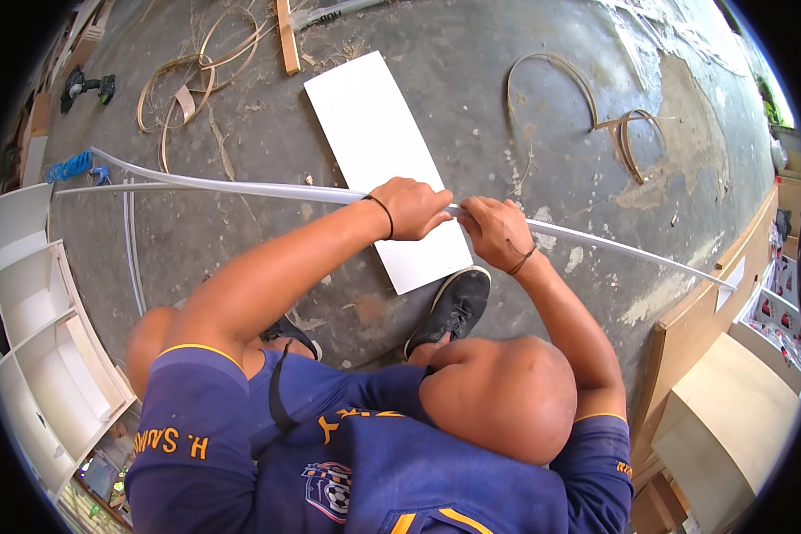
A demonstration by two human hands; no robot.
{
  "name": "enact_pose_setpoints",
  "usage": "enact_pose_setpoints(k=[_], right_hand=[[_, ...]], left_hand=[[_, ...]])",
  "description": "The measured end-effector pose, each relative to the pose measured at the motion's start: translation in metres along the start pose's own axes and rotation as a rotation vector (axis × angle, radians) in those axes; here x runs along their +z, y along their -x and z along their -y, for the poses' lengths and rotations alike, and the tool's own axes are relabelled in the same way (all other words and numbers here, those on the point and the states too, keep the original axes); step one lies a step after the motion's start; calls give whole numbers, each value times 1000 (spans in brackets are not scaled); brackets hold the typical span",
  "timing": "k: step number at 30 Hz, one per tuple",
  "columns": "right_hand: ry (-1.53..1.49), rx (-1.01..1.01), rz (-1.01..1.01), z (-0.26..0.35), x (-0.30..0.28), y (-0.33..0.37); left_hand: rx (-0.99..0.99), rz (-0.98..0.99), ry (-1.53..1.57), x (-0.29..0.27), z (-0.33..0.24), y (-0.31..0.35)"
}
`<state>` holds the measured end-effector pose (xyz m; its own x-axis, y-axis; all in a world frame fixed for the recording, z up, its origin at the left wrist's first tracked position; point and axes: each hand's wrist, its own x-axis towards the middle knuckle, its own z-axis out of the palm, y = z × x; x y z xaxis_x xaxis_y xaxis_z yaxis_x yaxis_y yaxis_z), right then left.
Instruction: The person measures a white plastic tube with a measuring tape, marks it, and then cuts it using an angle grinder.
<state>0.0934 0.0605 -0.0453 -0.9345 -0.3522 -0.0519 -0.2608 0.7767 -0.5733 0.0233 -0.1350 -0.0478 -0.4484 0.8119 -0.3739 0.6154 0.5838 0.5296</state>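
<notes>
seen from the middle of the view, the left hand (pixel 409 209) sits just off centre toward 12 o'clock, its fingers curled closed around a long pale strip (pixel 267 190); the right hand (pixel 500 233), toward 2 o'clock and just beside it, also has its fingers closed on the strip. whether the two hands touch is hard to tell. the strip runs through both grips, one end reaching toward 10 o'clock and the other toward 3 o'clock. at 12 o'clock a white board (pixel 374 142) lies on the grey floor (pixel 472 71), and the left hand hides part of it. near the board's lower end is a dark shoe (pixel 454 307). thin looped bands (pixel 209 64) lie between 10 and 11 o'clock, with a wooden stick (pixel 287 40) at 11 and a coiled band (pixel 624 142) at 2. a cordless drill (pixel 87 86) rests at 10 o'clock, a white shelf unit (pixel 58 356) stands between 8 and 9, and a pale wooden box (pixel 730 400) is near 4.
</notes>
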Motion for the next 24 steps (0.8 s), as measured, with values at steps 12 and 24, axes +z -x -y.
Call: enact_pose_setpoints(k=[12, 24], right_hand=[[91, -6, -155, -18, -6, 11], [99, -55, -179, -8, 12, 4]], left_hand=[[32, -327, -43, 12, 1, 4], [65, -233, -105, 16, 0, 1]])
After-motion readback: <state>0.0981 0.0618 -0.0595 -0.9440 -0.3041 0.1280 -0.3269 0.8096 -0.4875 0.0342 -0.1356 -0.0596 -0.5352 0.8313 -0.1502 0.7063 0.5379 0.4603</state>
